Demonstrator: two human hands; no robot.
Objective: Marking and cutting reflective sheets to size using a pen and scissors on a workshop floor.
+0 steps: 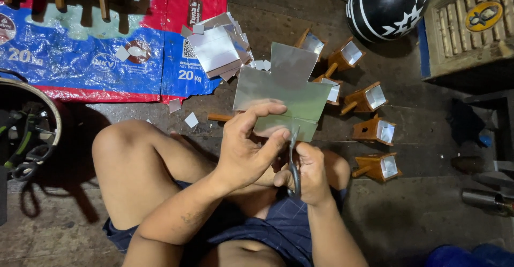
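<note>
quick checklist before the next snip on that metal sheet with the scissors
1. Left hand grips the metal sheet at its lower edge: ok.
2. Right hand closed on the scissors handles: ok.
3. Blades meet the sheet's bottom edge: ok, though how far open they are: cannot tell.
4. Left fingers clear of the blades: cannot tell, the thumb sits close beside them.
5. Cut pieces piled away from the cut, on the sack: ok.
6. Wooden scoops lie beyond the sheet, apart from it: ok.
</note>
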